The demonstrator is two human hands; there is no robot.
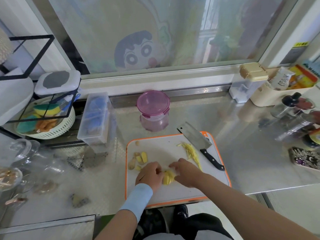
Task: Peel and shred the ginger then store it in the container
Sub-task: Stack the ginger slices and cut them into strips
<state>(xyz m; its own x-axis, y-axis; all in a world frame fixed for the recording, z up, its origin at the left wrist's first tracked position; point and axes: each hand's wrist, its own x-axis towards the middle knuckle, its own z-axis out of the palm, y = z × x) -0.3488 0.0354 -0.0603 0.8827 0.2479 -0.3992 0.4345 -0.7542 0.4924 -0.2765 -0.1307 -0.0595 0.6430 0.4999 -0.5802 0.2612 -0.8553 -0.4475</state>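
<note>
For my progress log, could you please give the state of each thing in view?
Container, lid on.
Knife, lying unheld on the board.
Ginger shreds, piled beside the knife.
Ginger slices, overlapping, not yet shredded.
Ginger pieces, unshredded.
Left hand, pinching the slices.
Right hand, at the slices, grip unclear.

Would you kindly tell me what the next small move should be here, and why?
Probably the right hand should reach for the cleaver, which lies unheld at the far right of the cutting board. The left hand holds the ginger slices gathered mid-board and uncut, while the shreds lie beside the blade, so cutting this stack seems next.
</note>
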